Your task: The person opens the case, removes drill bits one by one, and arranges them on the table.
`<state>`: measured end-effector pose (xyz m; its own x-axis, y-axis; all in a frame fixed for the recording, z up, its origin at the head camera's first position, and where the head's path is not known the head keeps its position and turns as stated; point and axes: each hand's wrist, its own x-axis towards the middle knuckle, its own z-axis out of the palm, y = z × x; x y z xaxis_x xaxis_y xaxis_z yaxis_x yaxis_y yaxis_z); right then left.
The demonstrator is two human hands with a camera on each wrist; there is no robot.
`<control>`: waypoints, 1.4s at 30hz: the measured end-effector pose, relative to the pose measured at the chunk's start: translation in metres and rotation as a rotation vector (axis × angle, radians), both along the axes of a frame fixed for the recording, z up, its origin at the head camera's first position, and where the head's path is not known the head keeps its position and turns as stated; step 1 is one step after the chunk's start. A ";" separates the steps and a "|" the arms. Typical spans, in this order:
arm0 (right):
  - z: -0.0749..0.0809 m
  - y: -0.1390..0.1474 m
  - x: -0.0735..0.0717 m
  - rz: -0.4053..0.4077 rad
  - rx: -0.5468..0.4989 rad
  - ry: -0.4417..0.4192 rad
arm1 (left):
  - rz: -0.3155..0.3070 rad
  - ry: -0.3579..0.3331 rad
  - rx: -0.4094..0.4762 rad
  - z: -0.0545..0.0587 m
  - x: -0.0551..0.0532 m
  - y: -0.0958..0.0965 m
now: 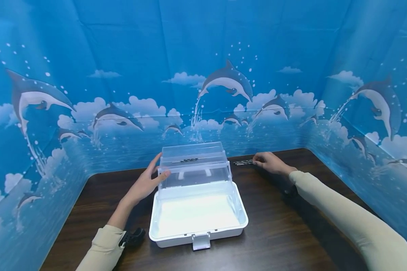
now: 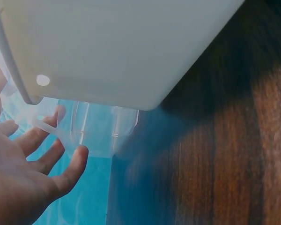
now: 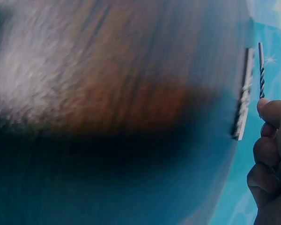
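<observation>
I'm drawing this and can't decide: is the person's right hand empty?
No, the right wrist view shows the right hand pinching a dark, twisted drill bit.

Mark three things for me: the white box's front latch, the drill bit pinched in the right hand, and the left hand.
Front latch (image 1: 201, 242): head view, middle of its flap.
Drill bit (image 3: 262, 78): right wrist view, on its spiral part.
Left hand (image 1: 145, 185): head view, back of the hand.

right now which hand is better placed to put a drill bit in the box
Probably the right hand: it pinches a drill bit, with more bits lying close by. The left hand is at the clear lid, holding no bit.
</observation>
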<state>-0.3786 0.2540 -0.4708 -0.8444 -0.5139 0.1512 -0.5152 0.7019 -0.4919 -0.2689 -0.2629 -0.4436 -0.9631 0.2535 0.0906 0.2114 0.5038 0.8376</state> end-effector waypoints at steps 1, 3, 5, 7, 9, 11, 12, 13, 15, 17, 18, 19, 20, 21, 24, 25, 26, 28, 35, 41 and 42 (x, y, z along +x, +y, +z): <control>-0.003 0.001 -0.002 -0.001 0.010 -0.003 | 0.003 0.000 -0.002 0.000 0.000 0.000; -0.007 0.002 -0.004 0.000 0.020 -0.012 | 0.008 0.000 -0.007 0.000 -0.001 0.000; -0.009 0.002 -0.005 -0.006 0.021 -0.023 | 0.009 0.001 -0.009 0.000 -0.001 0.000; -0.010 0.002 -0.006 -0.007 0.022 -0.025 | 0.004 0.001 -0.006 -0.001 -0.001 0.000; -0.011 0.001 -0.006 -0.011 0.023 -0.023 | 0.001 0.000 -0.001 -0.001 -0.001 0.000; -0.012 0.000 -0.006 -0.011 0.028 -0.015 | 0.003 -0.001 -0.002 -0.002 0.000 0.000; -0.012 0.000 -0.007 -0.013 0.029 -0.013 | 0.005 -0.001 -0.004 -0.002 0.000 -0.001; -0.013 0.000 -0.007 -0.014 0.030 -0.010 | 0.007 -0.001 -0.005 -0.002 0.000 -0.001; -0.013 0.000 -0.006 -0.023 0.035 -0.002 | 0.009 -0.001 -0.005 -0.002 0.001 0.000; -0.014 0.000 -0.006 -0.033 0.041 0.010 | 0.009 0.000 -0.004 -0.001 0.002 0.000; -0.014 0.000 -0.006 -0.039 0.041 0.014 | 0.009 0.000 -0.002 0.000 0.002 0.000; -0.015 0.000 -0.006 -0.044 0.042 0.021 | 0.008 0.000 0.000 0.001 0.002 0.001; -0.015 0.000 -0.007 -0.050 0.042 0.026 | 0.008 0.001 0.001 0.001 0.002 0.001; -0.015 0.000 -0.007 -0.056 0.041 0.031 | 0.008 0.002 0.001 0.002 0.003 0.001; -0.018 0.000 -0.007 -0.069 0.030 0.036 | 0.007 0.005 -0.008 0.001 0.002 0.001; -0.019 0.000 -0.007 -0.073 0.027 0.036 | 0.006 0.007 -0.009 0.001 0.002 0.001; -0.019 0.000 -0.007 -0.078 0.023 0.036 | 0.007 0.009 -0.009 0.001 0.002 0.001; -0.021 0.000 -0.007 -0.085 0.013 0.034 | 0.007 0.010 -0.008 0.000 0.002 0.001; -0.012 0.000 0.002 -0.120 -0.041 -0.003 | 0.009 -0.014 -0.001 -0.002 0.002 0.003; 0.019 -0.011 0.006 -0.112 -0.144 0.042 | -0.012 -0.012 0.021 0.001 0.001 0.000; 0.023 -0.013 0.007 -0.105 -0.151 0.056 | -0.017 -0.012 0.024 0.001 0.001 0.000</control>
<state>-0.3714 0.2405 -0.4474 -0.8806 -0.3908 0.2680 -0.4720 0.6737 -0.5686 -0.2683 -0.2632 -0.4422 -0.9598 0.2674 0.0857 0.2098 0.4799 0.8519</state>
